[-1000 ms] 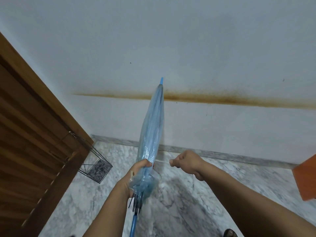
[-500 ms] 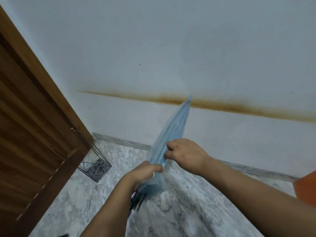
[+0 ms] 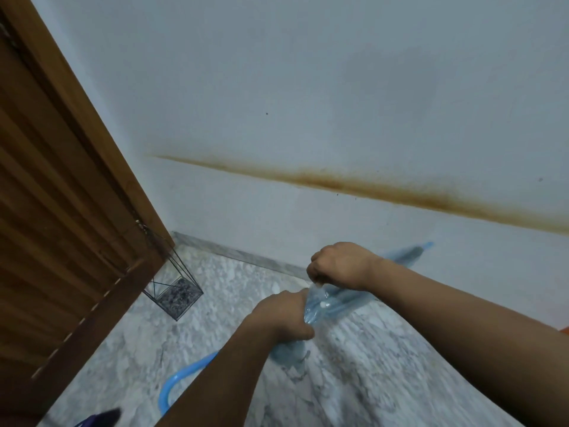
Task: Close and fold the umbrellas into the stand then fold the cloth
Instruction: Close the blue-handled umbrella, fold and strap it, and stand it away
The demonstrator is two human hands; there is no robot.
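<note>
Your left hand grips the closed blue umbrella around the bunched lower edge of its canopy, fingers curled tight around the folds. Your right hand sits just above and beside it, fingers curled in a fist at the canopy; it appears to pinch something at the fabric, but what exactly it pinches is too small to tell. The two hands are near each other, not touching.

The umbrella lies tilted, its blurred tip pointing to the right toward the wall, passing behind your right wrist. Its curved blue handle shows below your left forearm, above the marble floor.

The wire umbrella stand rests on the floor in the corner, beside the wooden louvred door and well apart from the umbrella. A brown stain runs along the wall. A dark object shows at the bottom edge.
</note>
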